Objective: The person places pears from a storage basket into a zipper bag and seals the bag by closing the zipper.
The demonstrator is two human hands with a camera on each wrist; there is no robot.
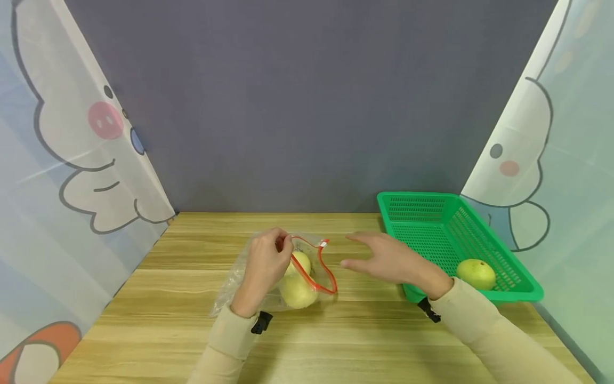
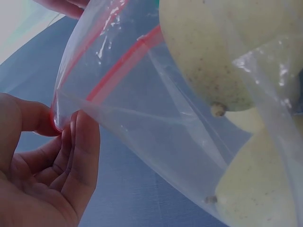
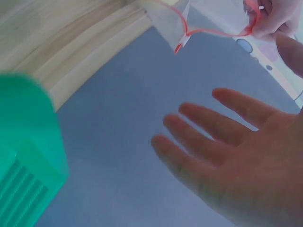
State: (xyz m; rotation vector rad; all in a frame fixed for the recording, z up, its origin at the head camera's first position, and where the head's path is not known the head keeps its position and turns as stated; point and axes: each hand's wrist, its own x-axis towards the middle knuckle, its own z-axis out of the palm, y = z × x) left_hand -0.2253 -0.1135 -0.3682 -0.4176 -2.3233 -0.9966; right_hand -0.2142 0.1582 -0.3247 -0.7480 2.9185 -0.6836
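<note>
My left hand (image 1: 266,260) pinches the red-edged mouth of a clear zip bag (image 2: 128,127) between thumb and fingers. The slider bag's mouth gapes to the right, with a white slider (image 1: 323,244) at its far corner. Inside lie pale yellow pears (image 1: 297,293), speckled and with short stems, as the left wrist view shows. My right hand (image 1: 389,258) hovers between the bag and a green basket (image 1: 417,232), its fingers spread and nothing in them. One more yellow-green pear (image 1: 476,274) sits at the basket's near right corner.
The basket stands on the right of the wooden table (image 1: 158,298), partly behind my right forearm. A grey panel (image 1: 307,106) rises at the table's back edge. Cartoon-printed curtains (image 1: 57,256) hang on both sides.
</note>
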